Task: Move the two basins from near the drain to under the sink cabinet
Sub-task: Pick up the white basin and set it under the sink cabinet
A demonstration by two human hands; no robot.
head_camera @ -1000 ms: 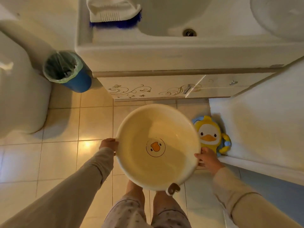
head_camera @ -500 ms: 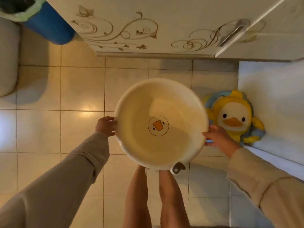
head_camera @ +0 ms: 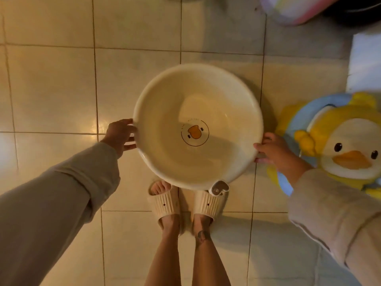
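Observation:
A round cream basin [head_camera: 165, 112] with a duck face printed on its bottom is held level over the tiled floor, in front of my feet. My left hand [head_camera: 120, 135] grips its left rim and my right hand [head_camera: 272, 150] grips its right rim. A small brown hanging tab sticks out from the near rim. A second rim seems to show just under the near edge, but I cannot tell whether another basin is nested there. The sink cabinet is out of view.
A yellow and blue duck-shaped item [head_camera: 338, 145] leans at the right, close to my right hand. A pink and pastel object [head_camera: 294, 9] lies at the top right. My feet in cream slippers [head_camera: 165, 200] stand just behind the basin. A white panel [head_camera: 365, 62] borders the right.
My view has dropped lower: the cabinet doors, the sink and the blue bin have left the frame. The basin stays in both hands and looks closer to the floor.

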